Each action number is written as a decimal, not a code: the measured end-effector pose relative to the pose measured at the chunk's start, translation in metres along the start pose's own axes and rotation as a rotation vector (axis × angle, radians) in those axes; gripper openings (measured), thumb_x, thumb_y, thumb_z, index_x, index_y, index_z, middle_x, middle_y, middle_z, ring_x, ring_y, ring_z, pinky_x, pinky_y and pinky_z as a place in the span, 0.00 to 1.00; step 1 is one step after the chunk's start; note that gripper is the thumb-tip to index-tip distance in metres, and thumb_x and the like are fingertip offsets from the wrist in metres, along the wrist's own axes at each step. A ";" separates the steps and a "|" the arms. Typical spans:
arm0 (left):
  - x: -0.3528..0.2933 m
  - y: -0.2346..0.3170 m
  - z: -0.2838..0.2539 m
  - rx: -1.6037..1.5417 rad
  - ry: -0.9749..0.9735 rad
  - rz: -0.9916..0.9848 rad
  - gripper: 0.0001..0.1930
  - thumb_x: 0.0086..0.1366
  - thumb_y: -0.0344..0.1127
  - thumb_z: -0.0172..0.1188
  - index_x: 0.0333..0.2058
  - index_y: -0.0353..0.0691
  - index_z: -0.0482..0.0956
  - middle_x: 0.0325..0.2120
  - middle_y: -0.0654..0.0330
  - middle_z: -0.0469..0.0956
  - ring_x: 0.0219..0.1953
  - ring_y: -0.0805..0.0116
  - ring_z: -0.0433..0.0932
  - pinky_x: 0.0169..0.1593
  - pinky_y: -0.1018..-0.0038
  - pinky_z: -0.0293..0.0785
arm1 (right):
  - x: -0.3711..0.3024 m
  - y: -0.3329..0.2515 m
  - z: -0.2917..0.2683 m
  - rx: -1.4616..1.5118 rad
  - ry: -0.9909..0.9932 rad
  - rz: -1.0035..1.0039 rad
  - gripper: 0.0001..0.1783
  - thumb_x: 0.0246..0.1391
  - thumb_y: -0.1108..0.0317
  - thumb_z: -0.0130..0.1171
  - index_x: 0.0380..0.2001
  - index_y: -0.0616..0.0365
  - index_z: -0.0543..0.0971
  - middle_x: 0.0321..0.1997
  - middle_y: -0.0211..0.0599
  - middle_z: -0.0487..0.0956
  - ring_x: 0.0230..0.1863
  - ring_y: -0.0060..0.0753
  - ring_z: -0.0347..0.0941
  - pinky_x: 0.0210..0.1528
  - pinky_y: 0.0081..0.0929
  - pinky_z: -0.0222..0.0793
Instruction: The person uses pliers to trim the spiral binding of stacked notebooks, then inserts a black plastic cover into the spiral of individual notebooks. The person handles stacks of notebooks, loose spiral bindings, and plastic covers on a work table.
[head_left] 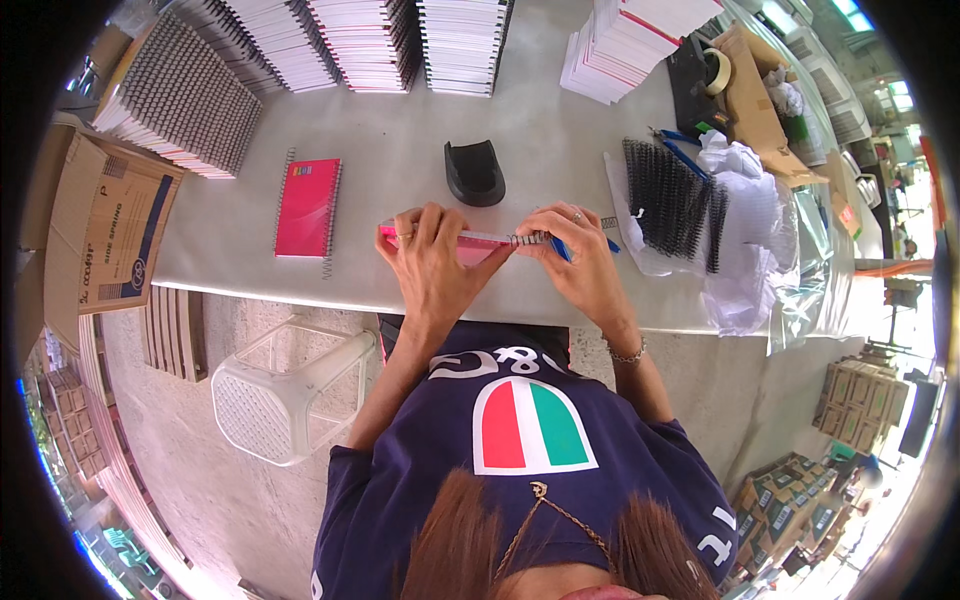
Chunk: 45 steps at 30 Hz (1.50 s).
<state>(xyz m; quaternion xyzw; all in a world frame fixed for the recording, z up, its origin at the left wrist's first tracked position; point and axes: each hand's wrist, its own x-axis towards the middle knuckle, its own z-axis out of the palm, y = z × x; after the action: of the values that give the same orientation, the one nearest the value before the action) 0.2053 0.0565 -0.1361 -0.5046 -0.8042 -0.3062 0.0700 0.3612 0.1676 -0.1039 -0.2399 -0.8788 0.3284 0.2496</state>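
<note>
Just above the table's near edge, a small pink notebook [484, 250] is held on edge, its page side turned up. My left hand [430, 262] grips it, fingers over the far side and thumb along the near side. A dark spiral wire coil [526, 239] sticks out of the notebook's right end. The fingertips of my right hand [580, 262] are closed on that coil. A blue-handled tool [560, 249] shows beneath the right hand; its head is hidden, and whether the palm holds it is unclear. Beyond the hands stands a black curved holder [474, 172].
Another pink spiral notebook [307, 208] lies at left, its coil ends protruding. Stacks of notebooks [462, 45] line the back. At right are loose black coils [668, 200], crumpled white paper [742, 220] and a tape dispenser [698, 85]. A cardboard box [120, 225] and plastic stool [290, 390] stand left.
</note>
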 end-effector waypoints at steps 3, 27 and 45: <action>0.000 -0.001 -0.002 0.014 -0.036 -0.016 0.24 0.44 0.53 0.77 0.32 0.46 0.77 0.36 0.66 0.72 0.48 0.59 0.68 0.52 0.53 0.57 | -0.004 0.001 0.001 0.026 -0.047 0.020 0.08 0.58 0.66 0.62 0.37 0.57 0.79 0.37 0.35 0.78 0.45 0.37 0.73 0.57 0.35 0.58; -0.009 -0.021 0.004 -0.431 0.094 -0.088 0.36 0.50 0.35 0.78 0.53 0.36 0.65 0.48 0.48 0.66 0.55 0.45 0.62 0.55 0.53 0.64 | 0.015 -0.009 0.016 -0.126 -0.152 -0.028 0.09 0.60 0.65 0.60 0.41 0.56 0.79 0.47 0.38 0.76 0.52 0.44 0.71 0.59 0.39 0.59; 0.002 -0.075 -0.002 -0.568 0.030 -0.112 0.44 0.35 0.52 0.84 0.47 0.37 0.70 0.45 0.52 0.64 0.52 0.51 0.67 0.54 0.58 0.70 | 0.075 0.060 0.002 1.192 -0.774 0.248 0.25 0.41 0.66 0.78 0.43 0.60 0.78 0.64 0.45 0.69 0.65 0.40 0.65 0.66 0.31 0.58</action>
<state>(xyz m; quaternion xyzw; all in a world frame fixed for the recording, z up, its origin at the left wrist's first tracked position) 0.1398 0.0335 -0.1653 -0.4541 -0.7118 -0.5299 -0.0790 0.3186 0.2507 -0.1261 -0.0272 -0.5420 0.8394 -0.0303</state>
